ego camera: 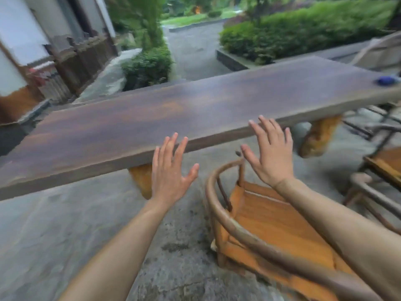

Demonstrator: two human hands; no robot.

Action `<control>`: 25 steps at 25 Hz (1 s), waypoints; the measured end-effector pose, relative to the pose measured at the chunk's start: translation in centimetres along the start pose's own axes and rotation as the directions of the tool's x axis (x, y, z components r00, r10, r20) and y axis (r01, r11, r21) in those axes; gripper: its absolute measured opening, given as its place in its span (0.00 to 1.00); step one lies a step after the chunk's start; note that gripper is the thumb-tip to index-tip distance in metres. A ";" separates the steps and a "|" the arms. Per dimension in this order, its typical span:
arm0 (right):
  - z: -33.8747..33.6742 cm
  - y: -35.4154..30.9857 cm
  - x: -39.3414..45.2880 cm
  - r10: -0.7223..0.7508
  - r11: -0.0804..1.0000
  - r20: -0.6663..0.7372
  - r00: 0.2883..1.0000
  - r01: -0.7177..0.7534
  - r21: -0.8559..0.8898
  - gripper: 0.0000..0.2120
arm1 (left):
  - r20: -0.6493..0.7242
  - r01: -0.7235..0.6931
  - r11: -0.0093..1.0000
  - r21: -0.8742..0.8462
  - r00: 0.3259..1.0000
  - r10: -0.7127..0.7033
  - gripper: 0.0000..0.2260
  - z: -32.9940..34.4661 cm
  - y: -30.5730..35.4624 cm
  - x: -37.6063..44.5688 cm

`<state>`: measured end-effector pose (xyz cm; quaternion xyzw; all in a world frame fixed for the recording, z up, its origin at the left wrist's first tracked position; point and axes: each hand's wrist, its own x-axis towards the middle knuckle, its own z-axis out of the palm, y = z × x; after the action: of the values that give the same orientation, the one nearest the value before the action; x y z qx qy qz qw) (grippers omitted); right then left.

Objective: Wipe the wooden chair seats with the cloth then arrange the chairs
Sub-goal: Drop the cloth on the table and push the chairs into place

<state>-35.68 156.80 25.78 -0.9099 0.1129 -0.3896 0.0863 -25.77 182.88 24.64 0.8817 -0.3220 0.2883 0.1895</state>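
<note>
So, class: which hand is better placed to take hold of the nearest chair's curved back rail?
Right. The right hand hovers open just above the chair, while the left hand is over bare pavement beside it.

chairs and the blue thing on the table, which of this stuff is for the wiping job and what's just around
For the job:
near wooden chair, under the right hand
second chair, at far right
blue object on the table's far end, possibly the cloth; too blurred to confirm

Just around:
long wooden table
hedge
wooden fence
</note>
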 end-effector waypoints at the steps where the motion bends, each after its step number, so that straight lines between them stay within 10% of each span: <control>1: -1.5 0.4 -2.0 0.046 0.997 -0.023 0.999 -0.048 -0.063 0.29 | 0.010 -0.049 0.998 -0.046 0.999 0.049 0.31 0.6 0.2 -1.2; 11: -12.1 -2.0 -18.6 0.124 0.955 -0.100 0.987 -0.146 -0.258 0.27 | 0.111 -0.179 0.913 -0.366 0.966 0.234 0.33 2.8 5.7 -12.8; 19: -0.5 -0.6 -38.6 -0.236 0.971 -0.048 0.971 0.234 -0.050 0.20 | -0.052 -0.309 0.828 -0.467 0.945 0.323 0.31 18.1 8.6 -28.9; 25: 11.0 13.9 -52.1 0.021 0.950 0.106 0.994 0.014 -0.311 0.21 | 0.138 -0.403 0.856 -0.323 0.875 0.464 0.33 34.2 4.9 -35.8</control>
<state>-64.56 158.43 -21.07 -0.9317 0.1696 -0.3169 -0.0516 -38.33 177.97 -23.23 0.7747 -0.5694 0.1791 0.2086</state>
